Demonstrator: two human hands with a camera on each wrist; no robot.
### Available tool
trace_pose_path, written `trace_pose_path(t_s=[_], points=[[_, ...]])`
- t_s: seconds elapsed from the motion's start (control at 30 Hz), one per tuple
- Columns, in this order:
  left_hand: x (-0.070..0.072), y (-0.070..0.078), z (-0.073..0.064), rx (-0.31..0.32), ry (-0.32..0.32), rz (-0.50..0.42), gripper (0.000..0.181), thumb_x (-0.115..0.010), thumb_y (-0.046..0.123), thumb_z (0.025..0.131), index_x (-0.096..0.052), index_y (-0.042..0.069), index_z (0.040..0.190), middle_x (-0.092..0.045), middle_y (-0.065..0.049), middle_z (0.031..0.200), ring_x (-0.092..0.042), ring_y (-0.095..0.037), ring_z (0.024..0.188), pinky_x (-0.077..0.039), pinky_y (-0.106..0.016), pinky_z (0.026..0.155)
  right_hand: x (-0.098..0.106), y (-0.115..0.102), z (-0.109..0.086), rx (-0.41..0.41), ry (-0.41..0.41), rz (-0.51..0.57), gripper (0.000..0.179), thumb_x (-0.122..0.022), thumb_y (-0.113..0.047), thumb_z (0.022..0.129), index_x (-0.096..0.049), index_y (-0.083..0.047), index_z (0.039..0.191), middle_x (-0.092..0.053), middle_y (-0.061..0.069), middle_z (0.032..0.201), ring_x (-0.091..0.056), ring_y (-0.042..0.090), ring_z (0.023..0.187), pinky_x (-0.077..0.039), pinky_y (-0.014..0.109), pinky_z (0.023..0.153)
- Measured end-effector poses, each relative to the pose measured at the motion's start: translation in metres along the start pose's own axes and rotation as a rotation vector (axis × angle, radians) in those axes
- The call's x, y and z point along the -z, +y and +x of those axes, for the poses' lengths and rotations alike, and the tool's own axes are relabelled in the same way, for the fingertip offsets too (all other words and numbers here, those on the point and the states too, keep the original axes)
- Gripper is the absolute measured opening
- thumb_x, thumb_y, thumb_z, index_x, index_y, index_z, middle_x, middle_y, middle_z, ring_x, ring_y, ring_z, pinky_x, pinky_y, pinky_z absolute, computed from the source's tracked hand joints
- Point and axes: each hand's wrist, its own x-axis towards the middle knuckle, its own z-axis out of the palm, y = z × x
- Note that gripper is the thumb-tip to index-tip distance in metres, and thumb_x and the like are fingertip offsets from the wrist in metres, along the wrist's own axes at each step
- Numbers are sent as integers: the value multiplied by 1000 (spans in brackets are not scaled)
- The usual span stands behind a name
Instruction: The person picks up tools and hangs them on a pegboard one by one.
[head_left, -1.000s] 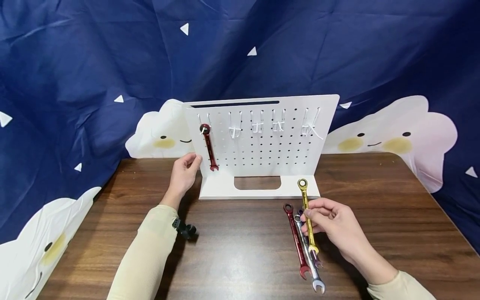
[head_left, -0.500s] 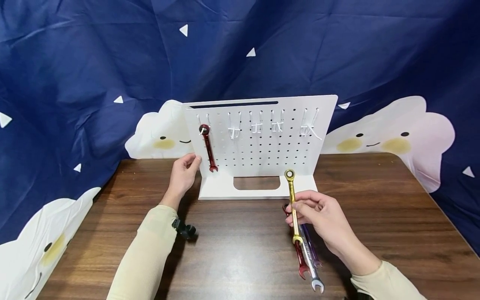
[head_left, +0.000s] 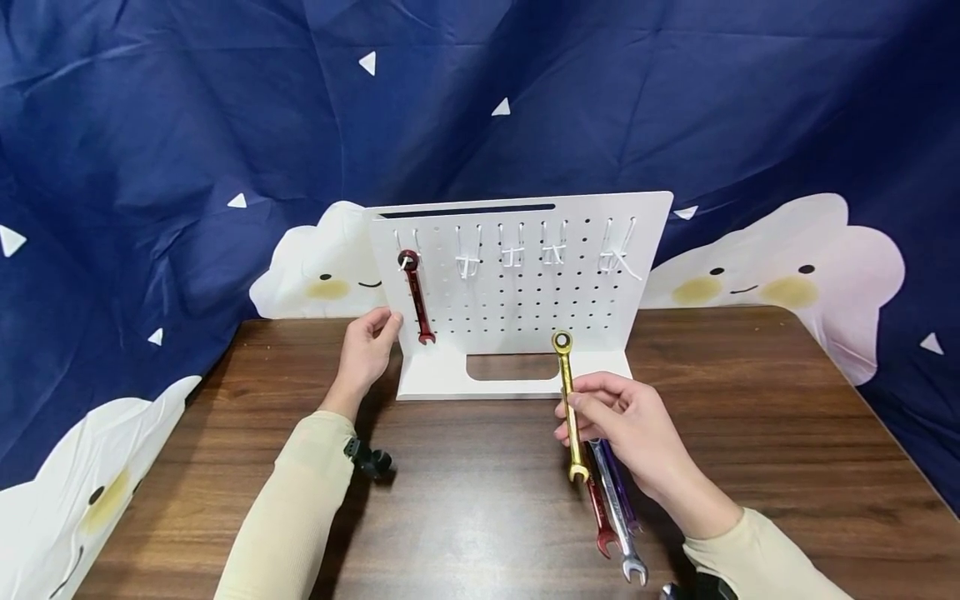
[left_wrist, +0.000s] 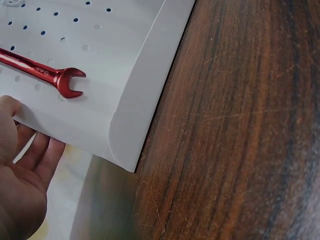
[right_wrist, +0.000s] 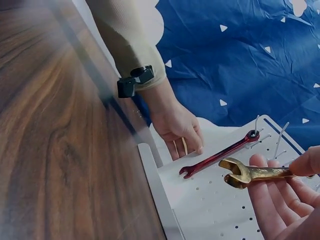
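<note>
My right hand (head_left: pixel 626 425) pinches a gold combination wrench (head_left: pixel 572 417) between thumb and fingers, ring end up, in front of the pegboard's lower right. In the right wrist view the open end of the gold wrench (right_wrist: pixel 237 173) points away from the fingers. My left hand (head_left: pixel 365 350) grips the left edge of the white pegboard (head_left: pixel 525 312), thumb in front and fingers behind, as the left wrist view shows. A red wrench (head_left: pixel 417 297) hangs by its ring from the leftmost hook, its open end (left_wrist: pixel 67 82) down beside the left thumb.
Several white hooks (head_left: pixel 512 254) line the pegboard's upper part. On the wooden table (head_left: pixel 465 500), below my right hand, lie a second red wrench (head_left: pixel 600 521), a silver wrench (head_left: pixel 618 517) and a purple wrench (head_left: pixel 618 483), partly hidden. A blue cloth (head_left: pixel 480 100) hangs behind.
My right hand has carried the gold wrench left and slightly up, from above the lying wrenches toward the pegboard's base. The left hand keeps its place on the board's edge.
</note>
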Motion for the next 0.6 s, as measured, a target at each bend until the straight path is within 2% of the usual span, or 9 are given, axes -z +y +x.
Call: trace_pose_path(t_s=[0.17,0.6], points=[[0,1,0,-6,-1,-16,30,-60,18,112,-74,-6,123,-76,-27,121,-63,-4,96,-49,-14,87,-6,-3,6,12,-14,5,22,-62,-1,104,-61,13,120,-80,0,90,-81,20,78,-67,38,73],[0,0,0,-8,1,-17,30,-60,18,112,-74,-6,123,-76,-27,119,-63,-4,93,-49,-13,85,-27,-7,24,-11,-29,33,21,-62,-4,105,-63,12,120,-79,5,88,-79,17,74,-67,35,73]])
